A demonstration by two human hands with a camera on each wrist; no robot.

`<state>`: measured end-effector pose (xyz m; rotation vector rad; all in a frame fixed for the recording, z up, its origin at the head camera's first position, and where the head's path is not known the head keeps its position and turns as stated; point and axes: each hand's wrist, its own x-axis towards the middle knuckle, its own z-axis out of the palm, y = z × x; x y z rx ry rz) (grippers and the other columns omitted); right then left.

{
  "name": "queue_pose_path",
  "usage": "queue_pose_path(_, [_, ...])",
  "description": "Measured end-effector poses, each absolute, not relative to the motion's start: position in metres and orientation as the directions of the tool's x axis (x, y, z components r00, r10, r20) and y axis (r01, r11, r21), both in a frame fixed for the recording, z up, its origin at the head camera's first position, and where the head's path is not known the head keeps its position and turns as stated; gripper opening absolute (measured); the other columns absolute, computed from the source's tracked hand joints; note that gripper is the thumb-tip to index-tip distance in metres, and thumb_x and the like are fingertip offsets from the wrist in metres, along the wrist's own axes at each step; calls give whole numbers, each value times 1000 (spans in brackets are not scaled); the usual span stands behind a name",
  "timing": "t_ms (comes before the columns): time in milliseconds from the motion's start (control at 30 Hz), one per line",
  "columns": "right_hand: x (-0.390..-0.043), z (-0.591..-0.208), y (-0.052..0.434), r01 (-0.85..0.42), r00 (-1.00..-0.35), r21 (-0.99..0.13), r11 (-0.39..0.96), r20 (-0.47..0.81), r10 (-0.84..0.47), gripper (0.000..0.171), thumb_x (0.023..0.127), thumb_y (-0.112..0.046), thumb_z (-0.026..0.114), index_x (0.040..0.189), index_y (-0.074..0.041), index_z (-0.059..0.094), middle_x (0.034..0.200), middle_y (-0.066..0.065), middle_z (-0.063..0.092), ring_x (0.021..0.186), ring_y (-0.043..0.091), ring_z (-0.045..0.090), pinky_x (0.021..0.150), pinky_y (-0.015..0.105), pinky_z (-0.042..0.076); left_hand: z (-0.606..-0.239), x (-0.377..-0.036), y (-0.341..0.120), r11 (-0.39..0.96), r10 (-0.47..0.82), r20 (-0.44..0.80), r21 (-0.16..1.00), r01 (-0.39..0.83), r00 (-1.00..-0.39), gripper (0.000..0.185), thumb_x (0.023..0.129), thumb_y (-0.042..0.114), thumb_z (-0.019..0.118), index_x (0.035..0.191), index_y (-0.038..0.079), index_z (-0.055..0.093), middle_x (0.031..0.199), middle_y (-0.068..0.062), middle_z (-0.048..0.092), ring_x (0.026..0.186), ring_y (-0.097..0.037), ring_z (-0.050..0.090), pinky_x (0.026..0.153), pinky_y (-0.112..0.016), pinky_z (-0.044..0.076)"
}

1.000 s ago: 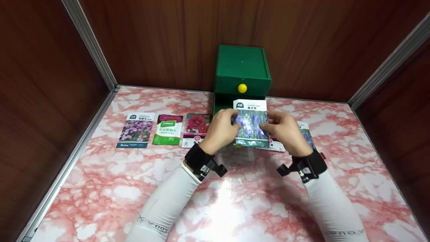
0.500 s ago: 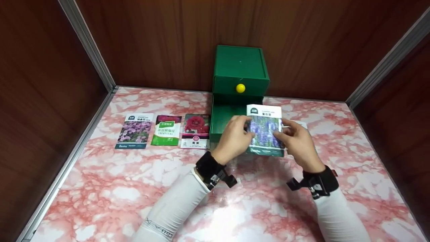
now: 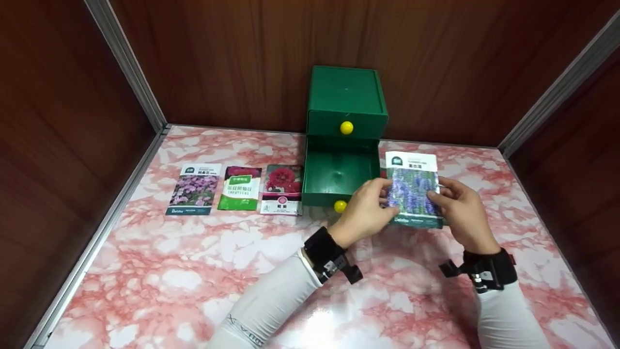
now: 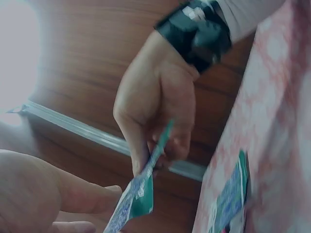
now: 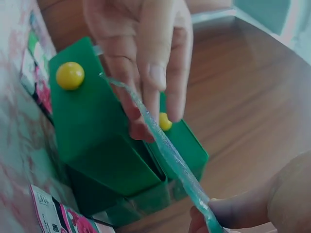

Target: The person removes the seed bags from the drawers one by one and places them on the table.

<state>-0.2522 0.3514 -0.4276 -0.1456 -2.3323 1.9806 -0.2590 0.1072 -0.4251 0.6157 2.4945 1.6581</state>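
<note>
Right of centre in the head view, your left hand [image 3: 365, 209] and right hand [image 3: 462, 211] pinch the lavender seed packet [image 3: 414, 189] by its two side edges, holding it up just right of the open lower drawer [image 3: 339, 169] of the green box [image 3: 346, 104].

My worry: it's a thin, floppy packet held only at the edges, so it could buckle or slip, and one more packet lies under it on the marble table [image 3: 193, 271] to snag on.

The right wrist view shows the packet edge-on and bowed, which the head view hides. Only the head view shows the three packets [image 3: 235, 189] lined up at left of the drawer.
</note>
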Motion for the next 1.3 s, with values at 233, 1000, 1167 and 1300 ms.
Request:
queue_pose_path(233, [-256, -432, 379, 50, -986, -999, -16, -51, 156, 71, 109, -10, 72, 166, 12, 35, 110, 3, 68, 95, 11, 70, 76, 24, 62, -433, -247, 133, 310, 421, 144, 905, 291, -895, 66, 95, 10, 87, 155, 1, 60, 145, -14, 64, 116, -12, 73, 97, -16, 55])
queue_pose_path(1000, [-276, -462, 445, 128, -932, -982, -138, -167, 321, 27, 103, -11, 81, 125, -7, 65, 85, 3, 78, 67, 14, 75, 59, 28, 63, -484, -251, 177, 248, 681, 130, 885, 394, -721, 80, 96, 25, 89, 164, 7, 51, 167, -9, 54, 133, -11, 67, 105, -14, 49])
queue_pose_path(1167, [-279, -470, 461, 149, -903, -976, -161, -201, 381, 23, 102, -11, 82, 121, -8, 69, 85, 3, 76, 68, 15, 75, 59, 29, 63, -492, -250, 178, 245, 691, 102, 898, 366, -715, 79, 95, 23, 90, 163, 6, 52, 154, -11, 66, 131, -14, 69, 101, -13, 51])
queue_pose_path(1300, [-280, -477, 476, 184, -866, -969, -162, -238, 440, 24, 102, -13, 83, 121, -10, 70, 86, 1, 75, 69, 14, 74, 59, 27, 62, -499, -251, 177, 277, 698, 90, 881, 384, -711, 76, 97, 22, 89, 162, 5, 53, 157, -11, 63, 136, -15, 67, 103, -14, 51])
